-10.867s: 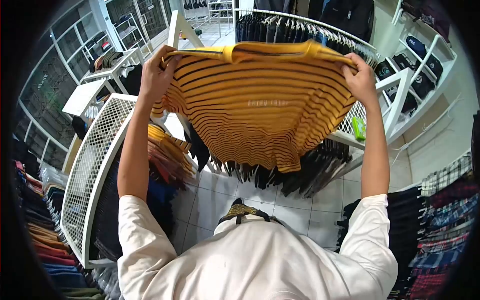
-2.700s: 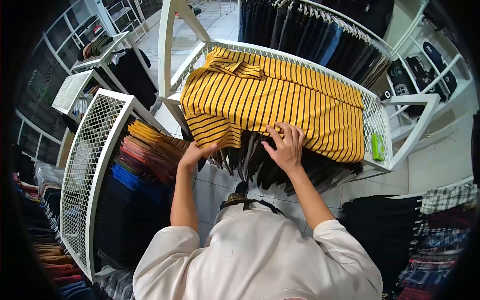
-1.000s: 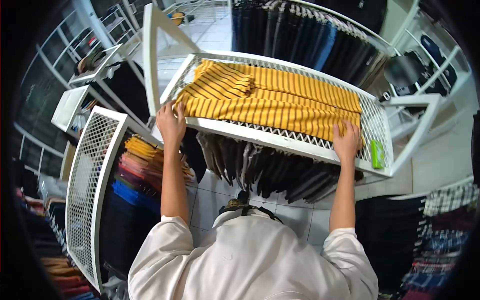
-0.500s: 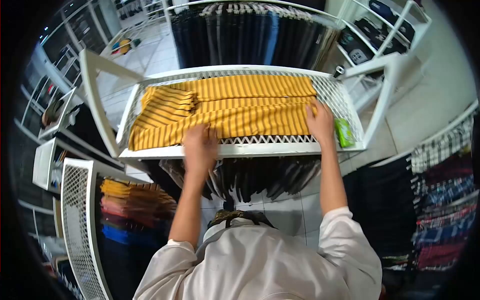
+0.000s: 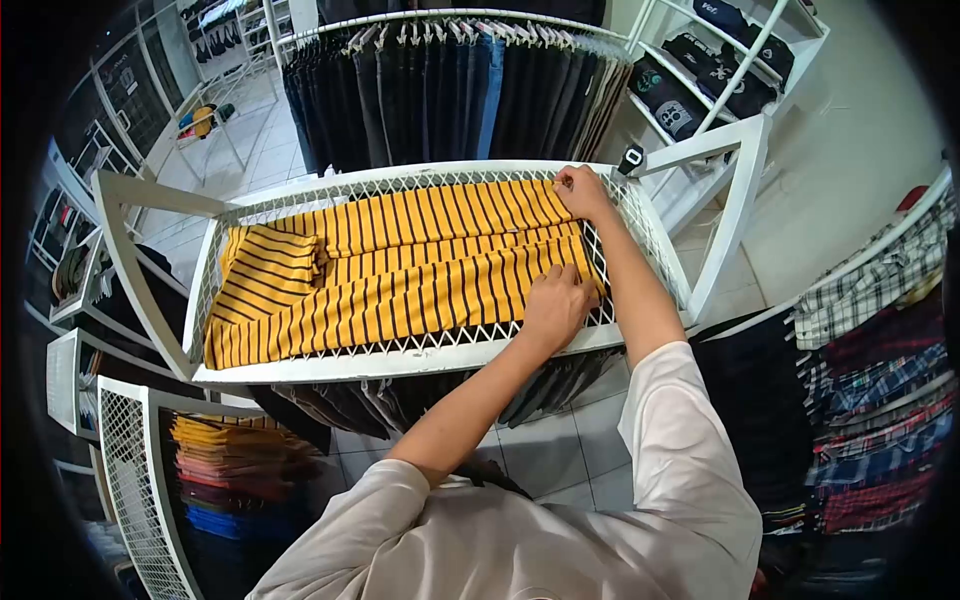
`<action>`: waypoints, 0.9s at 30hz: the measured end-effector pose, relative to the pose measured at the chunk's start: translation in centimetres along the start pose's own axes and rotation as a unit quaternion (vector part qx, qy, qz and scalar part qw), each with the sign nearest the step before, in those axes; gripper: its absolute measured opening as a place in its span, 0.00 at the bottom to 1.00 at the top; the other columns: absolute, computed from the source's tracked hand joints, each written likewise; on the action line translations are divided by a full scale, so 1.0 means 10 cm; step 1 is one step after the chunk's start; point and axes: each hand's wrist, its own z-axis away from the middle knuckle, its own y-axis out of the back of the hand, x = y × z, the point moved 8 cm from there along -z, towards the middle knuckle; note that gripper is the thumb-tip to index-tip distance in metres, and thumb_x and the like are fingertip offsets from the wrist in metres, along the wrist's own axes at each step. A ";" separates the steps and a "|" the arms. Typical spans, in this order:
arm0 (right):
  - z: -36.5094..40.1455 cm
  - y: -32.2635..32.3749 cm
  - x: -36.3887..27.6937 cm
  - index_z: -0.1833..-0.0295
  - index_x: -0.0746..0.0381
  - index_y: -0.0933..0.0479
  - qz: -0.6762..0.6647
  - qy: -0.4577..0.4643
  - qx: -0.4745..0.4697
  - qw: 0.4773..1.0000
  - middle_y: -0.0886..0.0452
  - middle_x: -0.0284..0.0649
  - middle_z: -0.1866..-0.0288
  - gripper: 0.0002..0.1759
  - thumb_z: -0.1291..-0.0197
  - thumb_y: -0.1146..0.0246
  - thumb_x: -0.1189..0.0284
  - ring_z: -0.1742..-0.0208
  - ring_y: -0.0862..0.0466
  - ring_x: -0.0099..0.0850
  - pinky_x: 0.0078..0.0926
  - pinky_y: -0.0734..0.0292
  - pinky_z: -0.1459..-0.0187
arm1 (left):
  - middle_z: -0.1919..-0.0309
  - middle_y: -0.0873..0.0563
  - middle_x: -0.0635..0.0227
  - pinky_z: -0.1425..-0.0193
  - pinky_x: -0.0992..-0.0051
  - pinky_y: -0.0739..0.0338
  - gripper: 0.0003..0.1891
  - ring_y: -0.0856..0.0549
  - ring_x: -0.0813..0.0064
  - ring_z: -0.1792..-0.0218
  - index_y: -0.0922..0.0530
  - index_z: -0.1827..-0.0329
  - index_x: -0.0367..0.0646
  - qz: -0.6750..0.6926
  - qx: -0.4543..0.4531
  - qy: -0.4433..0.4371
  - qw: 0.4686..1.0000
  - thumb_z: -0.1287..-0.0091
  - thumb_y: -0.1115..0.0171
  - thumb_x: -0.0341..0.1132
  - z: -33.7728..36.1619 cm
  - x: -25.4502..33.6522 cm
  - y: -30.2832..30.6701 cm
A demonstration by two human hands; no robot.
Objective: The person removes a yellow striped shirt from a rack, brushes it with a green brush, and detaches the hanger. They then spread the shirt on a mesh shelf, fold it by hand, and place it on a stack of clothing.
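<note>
I had my right hand [image 5: 583, 193] pinching the upper-right corner of the folded yellow striped shirt [image 5: 400, 275], left of centre on the mesh shelf [image 5: 672, 240]; my left hand [image 5: 558, 308] touched its lower right, grip unclear.

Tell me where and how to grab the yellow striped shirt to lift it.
Probably by both short ends of the yellow striped shirt, fingers slid under from the near side: it lies long, flat and folded across the mesh rack.

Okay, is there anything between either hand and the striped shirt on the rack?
Nothing visible. The left hand is at the shirt's near edge and the right hand at its far corner. The watch sits beyond the right hand, on the rack's frame, out of the way.
</note>
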 end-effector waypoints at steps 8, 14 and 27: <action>-0.32 0.28 -0.25 0.52 0.60 0.17 -0.079 -0.013 -0.139 0.987 0.12 0.45 0.61 0.11 0.37 0.35 0.68 0.58 0.12 0.37 0.34 0.19 0.53 | 0.63 0.16 0.60 0.60 0.64 0.20 0.05 0.13 0.63 0.61 0.20 0.57 0.39 0.131 0.034 0.080 0.987 0.27 0.38 0.32 -0.03 -0.07 0.67; -0.59 0.33 -1.40 0.46 0.61 0.14 -0.486 -0.069 -0.310 0.814 0.12 0.37 0.56 0.15 0.32 0.43 0.71 0.63 0.14 0.23 0.22 0.21 0.61 | 0.62 0.17 0.71 0.59 0.78 0.23 0.07 0.20 0.83 0.63 0.22 0.54 0.38 0.437 0.282 0.265 0.812 0.21 0.41 0.34 0.76 -1.21 1.93; -0.80 -1.35 -4.84 0.46 0.67 0.19 -0.401 0.211 -0.326 0.830 0.13 0.38 0.61 0.23 0.27 0.35 0.55 0.57 0.17 0.25 0.28 0.22 0.53 | 0.67 0.22 0.74 0.59 0.78 0.26 0.10 0.26 0.84 0.67 0.23 0.59 0.38 0.191 0.516 0.399 0.733 0.22 0.44 0.36 2.65 -2.49 3.76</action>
